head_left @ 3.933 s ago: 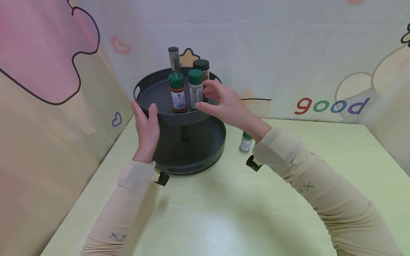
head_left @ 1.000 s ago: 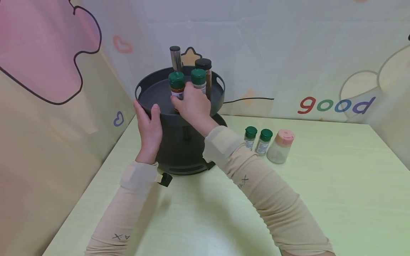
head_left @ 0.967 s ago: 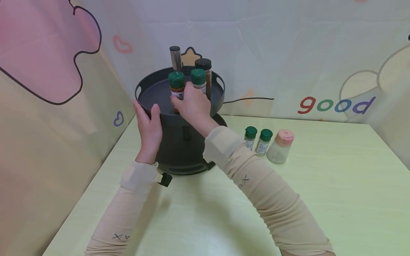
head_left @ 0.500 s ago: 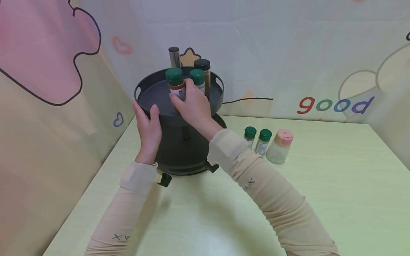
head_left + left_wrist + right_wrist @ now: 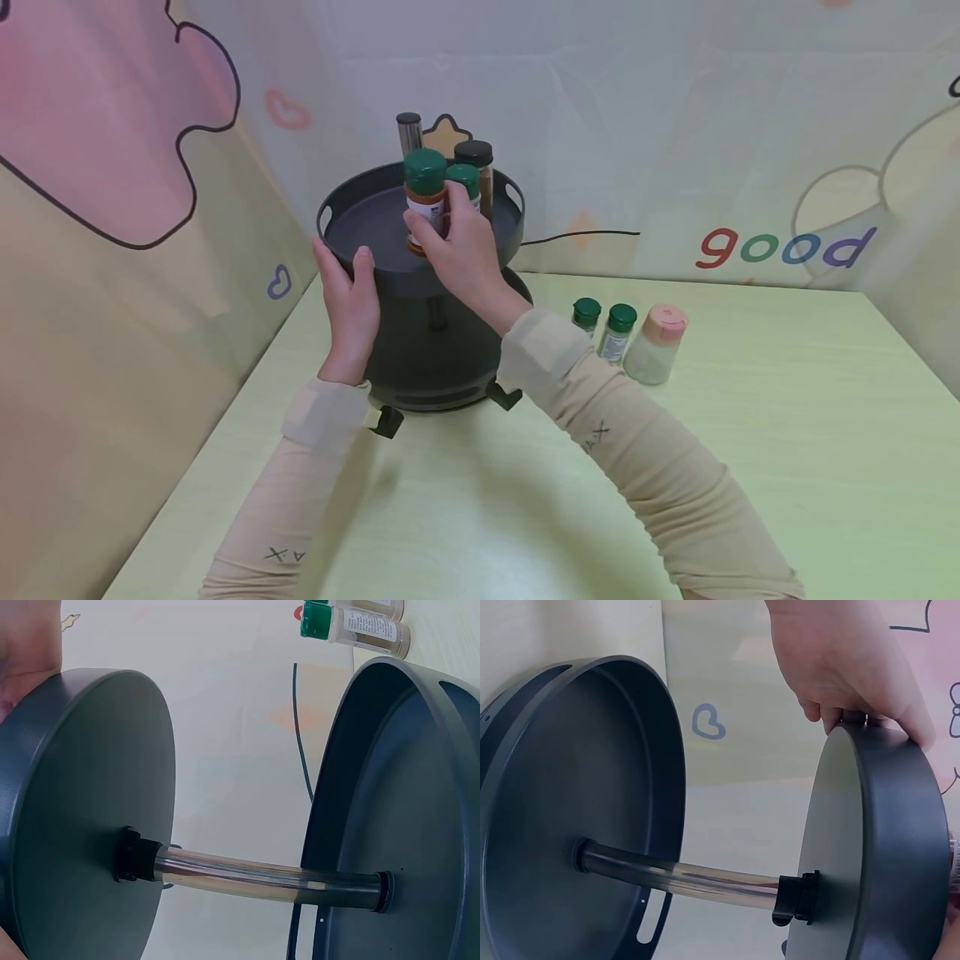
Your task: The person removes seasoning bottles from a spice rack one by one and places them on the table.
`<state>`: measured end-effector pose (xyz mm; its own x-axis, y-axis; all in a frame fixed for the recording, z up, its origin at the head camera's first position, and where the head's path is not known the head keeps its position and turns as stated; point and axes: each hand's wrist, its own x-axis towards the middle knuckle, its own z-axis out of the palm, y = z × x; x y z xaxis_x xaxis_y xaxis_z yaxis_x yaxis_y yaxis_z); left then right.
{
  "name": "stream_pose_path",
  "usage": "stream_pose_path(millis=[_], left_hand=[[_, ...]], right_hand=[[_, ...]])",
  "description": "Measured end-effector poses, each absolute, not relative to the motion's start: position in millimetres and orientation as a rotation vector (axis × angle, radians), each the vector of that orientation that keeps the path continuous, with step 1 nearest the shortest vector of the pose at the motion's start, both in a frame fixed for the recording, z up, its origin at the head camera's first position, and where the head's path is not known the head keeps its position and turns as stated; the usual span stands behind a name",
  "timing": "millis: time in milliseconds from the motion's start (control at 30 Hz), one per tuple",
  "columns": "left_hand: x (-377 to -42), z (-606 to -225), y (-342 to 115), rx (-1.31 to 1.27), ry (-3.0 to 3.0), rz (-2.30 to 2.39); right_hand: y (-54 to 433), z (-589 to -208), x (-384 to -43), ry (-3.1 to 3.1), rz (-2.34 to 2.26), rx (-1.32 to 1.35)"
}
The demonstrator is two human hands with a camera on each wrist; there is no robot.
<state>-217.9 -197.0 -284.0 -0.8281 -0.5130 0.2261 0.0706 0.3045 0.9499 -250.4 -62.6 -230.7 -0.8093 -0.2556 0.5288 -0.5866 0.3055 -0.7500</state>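
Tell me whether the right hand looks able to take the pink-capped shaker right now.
Probably not yet: the right hand is holding the green-capped bottle of orange-red spice. Once free, it likely could, as nothing else on the table stands in front of the pink-capped shaker.

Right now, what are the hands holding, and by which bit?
Right hand: red jar, by its side, under the cap. Left hand: upper tray, by its wall.
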Motion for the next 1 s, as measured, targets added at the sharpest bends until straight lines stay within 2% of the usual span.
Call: stream_pose_path(millis=[533,1000], left_hand=[[-220,-285,-197,0.397,-2.083,-1.535],[-220,-285,-195,0.39,-2.068,-1.537]], right_hand=[[-48,-221,-239,-2.084,1.631,0.924],[-15,-217,-230,-2.071,1.702,0.916]])
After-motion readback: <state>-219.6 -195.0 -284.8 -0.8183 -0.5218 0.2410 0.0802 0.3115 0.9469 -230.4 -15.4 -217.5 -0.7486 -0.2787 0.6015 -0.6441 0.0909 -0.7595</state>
